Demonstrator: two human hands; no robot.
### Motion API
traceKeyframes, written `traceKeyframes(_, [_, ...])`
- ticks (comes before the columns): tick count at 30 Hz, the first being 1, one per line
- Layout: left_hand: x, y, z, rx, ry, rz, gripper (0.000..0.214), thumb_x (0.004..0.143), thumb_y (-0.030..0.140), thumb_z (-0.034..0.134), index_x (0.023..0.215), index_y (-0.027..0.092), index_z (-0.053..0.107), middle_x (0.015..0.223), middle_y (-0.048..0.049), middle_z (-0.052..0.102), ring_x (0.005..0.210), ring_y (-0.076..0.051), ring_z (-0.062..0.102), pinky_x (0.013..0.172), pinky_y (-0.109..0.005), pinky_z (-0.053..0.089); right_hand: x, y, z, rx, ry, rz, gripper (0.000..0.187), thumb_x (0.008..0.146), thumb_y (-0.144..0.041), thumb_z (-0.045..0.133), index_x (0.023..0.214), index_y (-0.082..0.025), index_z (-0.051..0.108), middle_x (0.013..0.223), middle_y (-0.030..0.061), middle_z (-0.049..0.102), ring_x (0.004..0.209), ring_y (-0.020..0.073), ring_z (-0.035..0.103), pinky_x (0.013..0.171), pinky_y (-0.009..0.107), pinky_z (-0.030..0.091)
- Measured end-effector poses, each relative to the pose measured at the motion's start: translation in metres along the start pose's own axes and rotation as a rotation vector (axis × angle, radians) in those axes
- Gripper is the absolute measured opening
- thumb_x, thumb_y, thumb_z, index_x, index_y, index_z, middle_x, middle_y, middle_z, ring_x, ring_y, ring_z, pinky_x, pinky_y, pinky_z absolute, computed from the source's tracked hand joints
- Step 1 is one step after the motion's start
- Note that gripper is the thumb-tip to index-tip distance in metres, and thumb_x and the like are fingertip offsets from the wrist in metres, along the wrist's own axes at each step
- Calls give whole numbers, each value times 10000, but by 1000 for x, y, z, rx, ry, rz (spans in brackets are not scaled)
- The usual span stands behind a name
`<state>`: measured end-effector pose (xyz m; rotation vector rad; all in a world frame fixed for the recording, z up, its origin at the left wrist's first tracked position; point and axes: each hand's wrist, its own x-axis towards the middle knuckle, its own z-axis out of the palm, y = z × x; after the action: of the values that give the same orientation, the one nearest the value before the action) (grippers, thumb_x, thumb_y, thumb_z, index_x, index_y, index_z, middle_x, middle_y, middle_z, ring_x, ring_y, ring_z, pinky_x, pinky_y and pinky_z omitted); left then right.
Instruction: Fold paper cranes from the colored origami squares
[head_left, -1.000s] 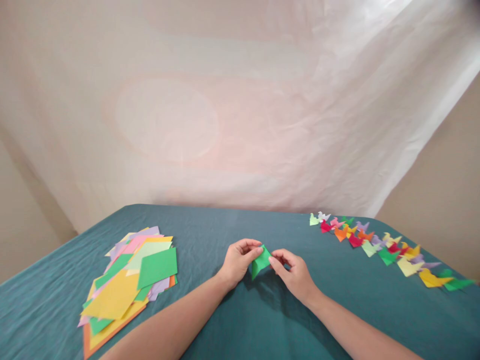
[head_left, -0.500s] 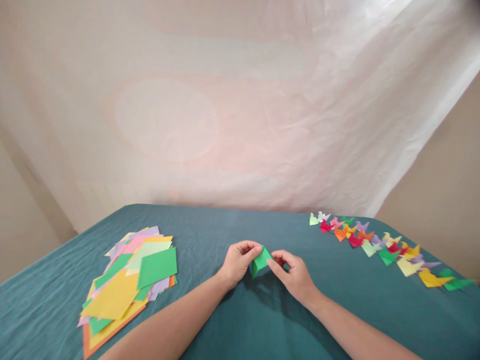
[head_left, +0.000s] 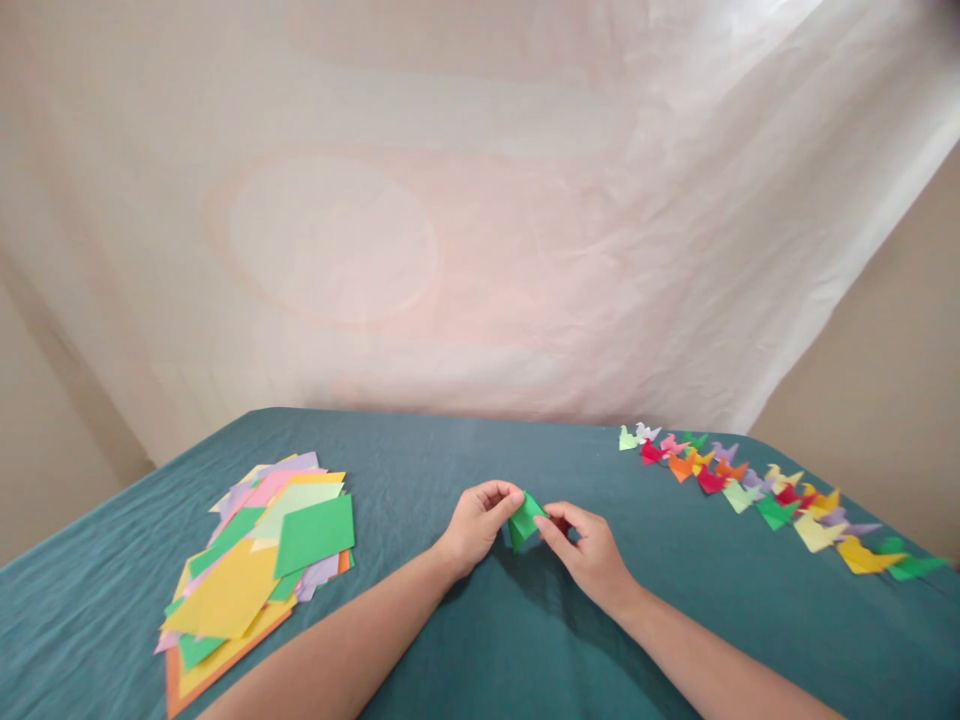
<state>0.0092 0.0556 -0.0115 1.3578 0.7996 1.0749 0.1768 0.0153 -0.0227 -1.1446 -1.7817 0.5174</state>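
A small folded piece of green paper (head_left: 526, 520) is held just above the cloth, between my two hands. My left hand (head_left: 478, 520) pinches its upper left part between thumb and fingers. On the other side, my right hand (head_left: 583, 545) grips the right edge with thumb and forefinger. The paper is creased into a narrow shape with a point hanging down; its finer folds are too small to make out.
Loose sheets of coloured paper (head_left: 225, 590) lie in a spread pile on the left, a green sheet (head_left: 315, 535) on top. Several small folded paper birds (head_left: 817, 532) stand in rows along the right. A dark green cloth (head_left: 420, 450) covers the table; a pale sheet (head_left: 480, 250) hangs behind.
The green paper has turned slightly and looks narrower, its left flap folded in more. Both hands stay nearly in place, still holding it.
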Motion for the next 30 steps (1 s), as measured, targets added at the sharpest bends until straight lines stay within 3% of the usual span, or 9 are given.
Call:
traceKeyframes(16, [0, -2, 0, 28, -9, 4, 397, 706, 518, 637, 738, 122, 623, 655, -20, 595, 604, -118, 521, 596, -222, 411, 1, -1, 0, -17, 27, -6, 237, 865, -361, 474, 808, -188, 626, 668, 11, 606, 592, 146, 529, 586, 245, 418])
traceKeyframes(22, [-1, -4, 0, 20, -29, 27, 350, 734, 467, 636, 752, 118, 616, 668, -15, 590, 612, -110, 510, 607, -217, 402, 0, -5, -2, 5, -2, -9, 274, 880, -339, 447, 709, -184, 595, 621, 4, 586, 576, 138, 530, 594, 246, 414])
traceKeyframes(30, [-2, -5, 1, 96, -54, 39, 340, 750, 468, 616, 732, 128, 617, 653, -6, 585, 600, -108, 501, 584, -209, 386, -1, -3, 1, 81, 40, 70, 285, 872, -372, 448, 699, -180, 567, 577, -11, 538, 530, 129, 501, 518, 232, 397])
